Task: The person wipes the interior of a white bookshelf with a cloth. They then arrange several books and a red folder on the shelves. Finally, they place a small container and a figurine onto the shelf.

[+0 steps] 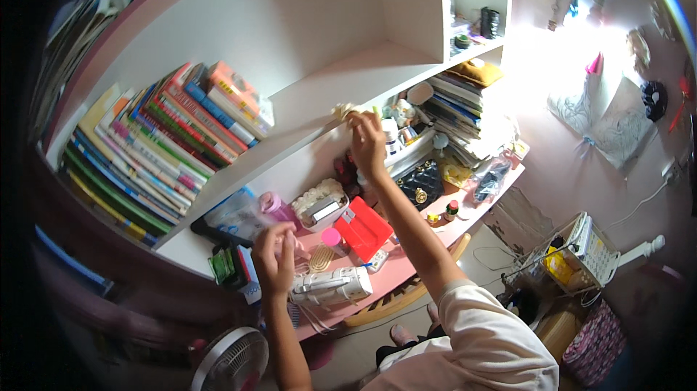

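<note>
My right hand is raised at the front edge of the white shelf, its fingers closed on a crumpled cream cloth. Lower and further left, my left hand is held above the pink desk, by a white bag; something pale pink shows at its fingers, but whether it is held is unclear. A pink bottle stands behind that hand. Between the arms lie a red folder or case, a pink-lidded container and a white basket with a cream item inside.
Leaning books fill the shelf's left part. Stacked papers and books, a black quilted handbag and small bottles are at the desk's right. A wooden chair stands at the front edge, an electric fan at lower left.
</note>
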`<state>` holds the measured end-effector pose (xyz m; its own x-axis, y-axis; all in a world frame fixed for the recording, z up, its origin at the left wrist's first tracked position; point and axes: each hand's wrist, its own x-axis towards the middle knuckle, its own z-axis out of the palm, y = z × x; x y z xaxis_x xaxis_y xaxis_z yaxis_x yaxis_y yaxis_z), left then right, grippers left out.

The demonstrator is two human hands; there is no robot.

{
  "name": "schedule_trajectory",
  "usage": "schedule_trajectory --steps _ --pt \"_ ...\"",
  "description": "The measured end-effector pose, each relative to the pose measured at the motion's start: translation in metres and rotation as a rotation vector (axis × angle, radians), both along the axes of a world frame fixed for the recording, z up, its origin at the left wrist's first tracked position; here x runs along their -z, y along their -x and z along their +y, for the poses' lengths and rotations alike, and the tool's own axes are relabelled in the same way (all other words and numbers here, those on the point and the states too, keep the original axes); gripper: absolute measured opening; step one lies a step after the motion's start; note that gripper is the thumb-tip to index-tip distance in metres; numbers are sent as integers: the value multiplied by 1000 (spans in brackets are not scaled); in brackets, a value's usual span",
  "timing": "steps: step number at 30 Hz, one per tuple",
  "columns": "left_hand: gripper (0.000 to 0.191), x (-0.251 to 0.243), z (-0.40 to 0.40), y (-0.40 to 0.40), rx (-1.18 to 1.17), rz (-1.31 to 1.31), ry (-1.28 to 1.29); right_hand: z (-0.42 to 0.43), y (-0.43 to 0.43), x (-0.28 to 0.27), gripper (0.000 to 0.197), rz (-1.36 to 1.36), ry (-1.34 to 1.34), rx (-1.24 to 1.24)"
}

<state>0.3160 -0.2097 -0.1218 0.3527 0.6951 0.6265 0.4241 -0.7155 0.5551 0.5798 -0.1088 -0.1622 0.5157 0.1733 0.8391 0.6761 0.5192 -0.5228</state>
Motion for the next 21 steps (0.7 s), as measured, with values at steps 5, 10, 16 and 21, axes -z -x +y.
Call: schedule_trajectory --steps 5,10,16,21 --pt "10 -43 60 -84 148 37 -267 -6 -111 -10 19 128 -20 167" --pt "10 -67 116 -182 189 58 -381 6 -203 -8 21 358 -166 53" --pt "10 -54 162 -244 -30 158 -544 14 -279 -1 19 511 -160 132" --pt "10 -51 166 -251 -62 245 -520 21 -335 -14 20 779 -238 161"
